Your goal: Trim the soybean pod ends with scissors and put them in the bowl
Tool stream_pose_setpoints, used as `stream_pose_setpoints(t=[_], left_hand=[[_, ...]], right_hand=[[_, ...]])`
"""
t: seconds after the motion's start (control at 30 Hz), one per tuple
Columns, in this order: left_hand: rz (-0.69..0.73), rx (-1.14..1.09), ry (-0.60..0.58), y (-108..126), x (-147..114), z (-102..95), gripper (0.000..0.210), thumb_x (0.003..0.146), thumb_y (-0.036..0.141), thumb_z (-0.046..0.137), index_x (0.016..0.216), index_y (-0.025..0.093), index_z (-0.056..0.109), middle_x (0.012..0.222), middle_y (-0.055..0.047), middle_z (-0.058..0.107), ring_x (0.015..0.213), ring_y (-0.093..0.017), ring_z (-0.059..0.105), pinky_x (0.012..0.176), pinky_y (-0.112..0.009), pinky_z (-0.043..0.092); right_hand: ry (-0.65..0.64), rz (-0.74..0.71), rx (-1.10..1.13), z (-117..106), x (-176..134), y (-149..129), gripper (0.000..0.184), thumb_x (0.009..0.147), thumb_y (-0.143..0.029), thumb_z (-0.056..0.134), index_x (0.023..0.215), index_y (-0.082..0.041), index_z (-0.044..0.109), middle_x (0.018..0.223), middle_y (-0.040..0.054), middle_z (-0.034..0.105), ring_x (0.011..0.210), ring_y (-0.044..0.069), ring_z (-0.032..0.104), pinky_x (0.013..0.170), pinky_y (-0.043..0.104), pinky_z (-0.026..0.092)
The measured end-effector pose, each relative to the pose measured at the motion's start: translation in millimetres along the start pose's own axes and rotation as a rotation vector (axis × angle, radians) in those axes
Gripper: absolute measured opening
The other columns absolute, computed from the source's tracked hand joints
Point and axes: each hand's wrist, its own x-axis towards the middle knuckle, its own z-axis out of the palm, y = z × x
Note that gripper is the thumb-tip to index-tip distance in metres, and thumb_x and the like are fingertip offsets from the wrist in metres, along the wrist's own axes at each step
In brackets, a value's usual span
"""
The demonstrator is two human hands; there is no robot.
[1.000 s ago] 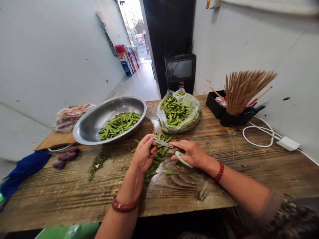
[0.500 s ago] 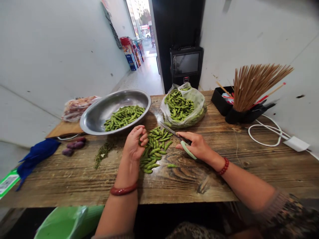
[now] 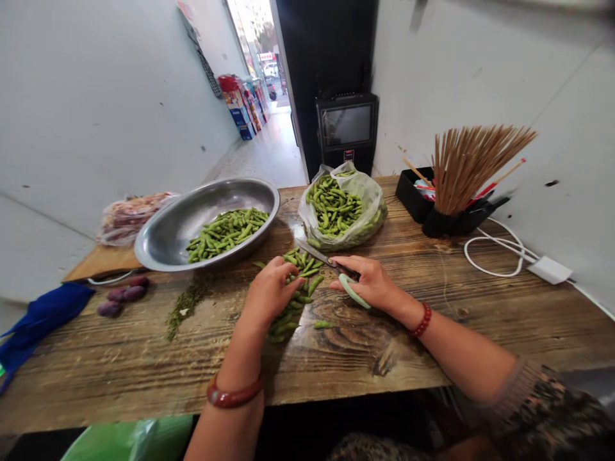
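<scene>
My left hand (image 3: 273, 289) is over a loose pile of edamame pods (image 3: 305, 262) on the wooden table (image 3: 336, 365). Its fingers are curled, with thumb and forefinger closed around a green pod; the palm is hidden. In my right hand (image 3: 371, 282) are scissors (image 3: 354, 291) with pale green handles, their blades pointing up and left over the far end of the pile. One edamame pod (image 3: 325, 324) lies apart, nearer me. Behind the left hand, a tilted steel basin (image 3: 168, 221) holds more pods. A clear plastic bag (image 3: 373, 203) full of pods stands beyond the scissors.
Small plant scraps (image 3: 185, 307) lie left of the pile. Farther left are several purple-red roundish items (image 3: 132, 293), a blue cloth (image 3: 48, 310) and a bagged bundle (image 3: 132, 218). At right stand a black holder (image 3: 413, 195) with sticks (image 3: 471, 169) and a white cable adapter (image 3: 549, 270).
My left hand has turned from palm-up to palm-down and come down onto the pile. My right hand keeps the scissors in nearly the same place. The view has shifted slightly right.
</scene>
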Motion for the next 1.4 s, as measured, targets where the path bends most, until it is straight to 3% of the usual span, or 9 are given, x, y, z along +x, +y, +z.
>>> stream_pose_setpoints(t=[0.17, 0.27, 0.37, 0.47, 0.57, 0.67, 0.8, 1.03, 1.4], left_hand=[[0.04, 0.151, -0.083, 1.5, 0.4, 8.1, 0.017, 0.083, 0.026, 0.058, 0.094, 0.022, 0.071, 0.085, -0.004, 0.056, 0.078, -0.018, 0.055, 0.07, -0.028, 0.042], [0.021, 0.24, -0.153, 14.0, 2.0, 16.1, 0.017, 0.086, 0.026, 0.055, 0.092, 0.021, 0.07, 0.093, -0.006, 0.056, 0.083, -0.019, 0.057, 0.071, -0.029, 0.043], [0.008, 0.266, -0.149, 19.6, 2.4, 20.4, 0.013, 0.084, 0.025, 0.056, 0.085, 0.02, 0.068, 0.095, -0.006, 0.057, 0.086, -0.02, 0.058, 0.072, -0.028, 0.044], [0.021, 0.141, -0.122, 15.3, 2.3, 20.0, 0.008, 0.081, 0.021, 0.058, 0.082, 0.019, 0.066, 0.091, -0.006, 0.059, 0.084, -0.019, 0.058, 0.072, -0.029, 0.043], [-0.033, -0.145, -0.021, 11.0, 3.0, 15.5, 0.007, 0.08, 0.021, 0.059, 0.082, 0.017, 0.065, 0.083, -0.004, 0.064, 0.079, -0.018, 0.057, 0.072, -0.029, 0.043], [-0.199, -0.557, 0.039, 13.7, 3.4, 9.5, 0.019, 0.081, 0.031, 0.06, 0.091, 0.016, 0.066, 0.079, -0.003, 0.067, 0.064, -0.013, 0.054, 0.06, -0.025, 0.04], [-0.377, -0.971, -0.022, 21.8, 2.2, 4.2, 0.033, 0.078, 0.039, 0.064, 0.099, 0.015, 0.065, 0.076, -0.001, 0.065, 0.045, -0.005, 0.036, 0.044, -0.02, 0.027], [-0.327, -0.965, -0.047, 23.5, 1.0, 2.9, 0.024, 0.08, 0.038, 0.064, 0.086, 0.015, 0.065, 0.07, 0.001, 0.059, 0.049, -0.005, 0.034, 0.043, -0.018, 0.025], [-0.267, -0.951, -0.136, 26.6, -0.7, 6.2, 0.024, 0.085, 0.038, 0.059, 0.086, 0.015, 0.064, 0.069, 0.001, 0.057, 0.048, -0.005, 0.034, 0.044, -0.02, 0.023]], right_hand=[[-0.007, -0.006, 0.014, 2.6, -0.3, 1.5, 0.045, 0.076, -0.039, 0.074, 0.115, -0.017, 0.066, 0.094, 0.0085, 0.07, 0.08, 0.019, 0.065, 0.075, 0.03, 0.052], [-0.019, -0.006, 0.018, 4.6, -0.7, 0.5, 0.045, 0.075, -0.038, 0.074, 0.115, -0.017, 0.066, 0.094, 0.0082, 0.07, 0.077, 0.018, 0.064, 0.073, 0.03, 0.052], [-0.019, 0.001, 0.015, 5.6, -0.7, 0.1, 0.044, 0.076, -0.037, 0.074, 0.115, -0.018, 0.066, 0.095, 0.008, 0.07, 0.079, 0.019, 0.065, 0.075, 0.03, 0.053], [-0.009, 0.008, 0.005, 4.6, -0.3, 0.7, 0.044, 0.075, -0.037, 0.074, 0.115, -0.019, 0.066, 0.096, 0.0077, 0.07, 0.081, 0.02, 0.065, 0.077, 0.03, 0.053], [0.001, 0.009, 0.004, 2.6, 0.2, 1.9, 0.044, 0.075, -0.037, 0.074, 0.114, -0.019, 0.066, 0.096, 0.0078, 0.07, 0.083, 0.02, 0.065, 0.077, 0.031, 0.052], [0.005, 0.017, 0.012, 1.7, 0.7, 3.2, 0.044, 0.075, -0.037, 0.074, 0.115, -0.018, 0.065, 0.095, 0.0077, 0.07, 0.082, 0.02, 0.065, 0.076, 0.03, 0.052], [-0.017, 0.017, 0.019, 2.1, 1.1, 3.2, 0.048, 0.075, -0.037, 0.074, 0.117, -0.017, 0.063, 0.089, 0.0059, 0.067, 0.076, 0.018, 0.062, 0.071, 0.028, 0.051], [-0.092, -0.024, -0.006, -0.4, 0.3, -3.1, 0.057, 0.073, -0.037, 0.075, 0.124, -0.019, 0.057, 0.086, 0.0029, 0.059, 0.074, 0.015, 0.055, 0.068, 0.027, 0.047], [-0.126, -0.047, 0.046, -0.6, -1.5, -3.3, 0.057, 0.075, -0.036, 0.074, 0.126, -0.02, 0.055, 0.086, 0.0023, 0.058, 0.073, 0.015, 0.054, 0.066, 0.026, 0.046]])
